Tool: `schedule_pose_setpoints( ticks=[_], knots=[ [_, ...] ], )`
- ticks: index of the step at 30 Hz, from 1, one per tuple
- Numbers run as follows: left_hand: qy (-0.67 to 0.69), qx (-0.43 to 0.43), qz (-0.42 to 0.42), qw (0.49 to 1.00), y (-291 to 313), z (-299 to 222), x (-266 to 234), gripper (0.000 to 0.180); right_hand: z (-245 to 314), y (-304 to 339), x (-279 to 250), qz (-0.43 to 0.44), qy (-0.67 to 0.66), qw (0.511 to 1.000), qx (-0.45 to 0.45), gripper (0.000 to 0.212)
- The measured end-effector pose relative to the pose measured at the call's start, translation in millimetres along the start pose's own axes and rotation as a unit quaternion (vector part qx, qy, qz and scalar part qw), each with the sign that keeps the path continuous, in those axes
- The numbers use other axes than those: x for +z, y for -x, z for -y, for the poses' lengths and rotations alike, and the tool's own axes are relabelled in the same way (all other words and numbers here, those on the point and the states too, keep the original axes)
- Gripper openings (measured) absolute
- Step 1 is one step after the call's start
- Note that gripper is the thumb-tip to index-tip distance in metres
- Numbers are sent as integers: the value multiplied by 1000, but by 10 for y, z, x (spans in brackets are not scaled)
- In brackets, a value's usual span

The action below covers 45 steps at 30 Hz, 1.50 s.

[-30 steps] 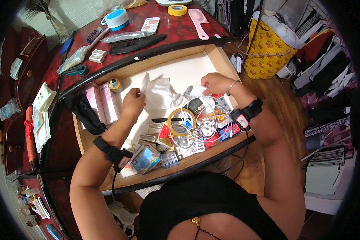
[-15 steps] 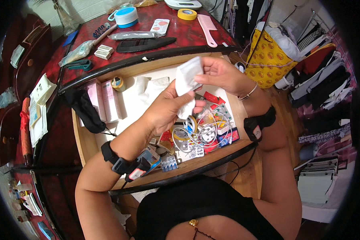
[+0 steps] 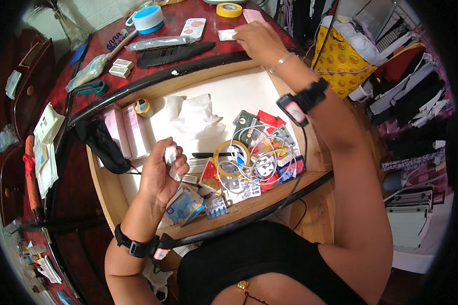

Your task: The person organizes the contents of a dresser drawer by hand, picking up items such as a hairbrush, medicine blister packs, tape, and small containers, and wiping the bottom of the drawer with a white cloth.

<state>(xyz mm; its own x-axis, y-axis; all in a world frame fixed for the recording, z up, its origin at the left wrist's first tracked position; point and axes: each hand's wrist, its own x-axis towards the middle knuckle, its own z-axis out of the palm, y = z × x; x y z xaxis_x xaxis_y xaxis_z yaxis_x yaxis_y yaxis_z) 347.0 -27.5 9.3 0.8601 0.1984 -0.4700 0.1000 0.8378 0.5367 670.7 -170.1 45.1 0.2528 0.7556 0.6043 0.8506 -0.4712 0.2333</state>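
My left hand (image 3: 160,175) is closed around a crumpled white tissue (image 3: 171,154) above the left part of the open drawer (image 3: 107,203). My right hand (image 3: 262,43) reaches over the drawer's far edge to the dark red tabletop. Its fingertips pinch the edge of a small flat white packet (image 3: 227,35). Just beyond that hand lies a pink comb (image 3: 253,16), partly hidden by it. In the drawer, another white tissue (image 3: 191,116) lies spread on the bottom. A coiled white cable (image 3: 234,145) rests over tape, cards and blister packs.
Pink boxes (image 3: 135,129), a small jar (image 3: 143,107) and a black cloth pouch (image 3: 104,145) line the drawer's left side. On the tabletop lie a black comb (image 3: 175,54), yellow tape (image 3: 229,9) and a blue-white round container (image 3: 148,20). A yellow bag (image 3: 341,71) stands at right.
My hands have parted. The left drew back toward me with the crumpled tissue; the right moved away to the tabletop, where the small white packet now lies. The drawer's contents are more exposed.
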Motion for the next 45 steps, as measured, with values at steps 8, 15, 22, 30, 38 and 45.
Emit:
schedule_pose_setpoints(
  ticks=[8, 15, 22, 30, 38, 45],
  knots=[
    [-39, -16, -7, 999, -31, -4, -78, 30, 634, 1098, 91, 456, -194, 860, 121, 58],
    [-29, -36, 26, 999, 7, 27, -70, 25, 490, 1190, 29, 372, -330, 859, 117, 45],
    [-87, -20, 54, 995, 57, 78, -74, 39, 977, 666, -1045, 14, -323, 940, -112, 14],
    [-116, 22, 122, 985, 61, 66, -110, 26, 1431, 901, -977, -66, -395, 909, -118, 21],
    [-108, 39, 18, 993, -35, 115, -161, 24, 1447, 976, -759, 206, -779, 512, 297, 45],
    [-197, 15, 18, 980, 49, 143, -78, 17, 1463, 1048, -708, 226, -777, 499, 311, 35]
  ],
)
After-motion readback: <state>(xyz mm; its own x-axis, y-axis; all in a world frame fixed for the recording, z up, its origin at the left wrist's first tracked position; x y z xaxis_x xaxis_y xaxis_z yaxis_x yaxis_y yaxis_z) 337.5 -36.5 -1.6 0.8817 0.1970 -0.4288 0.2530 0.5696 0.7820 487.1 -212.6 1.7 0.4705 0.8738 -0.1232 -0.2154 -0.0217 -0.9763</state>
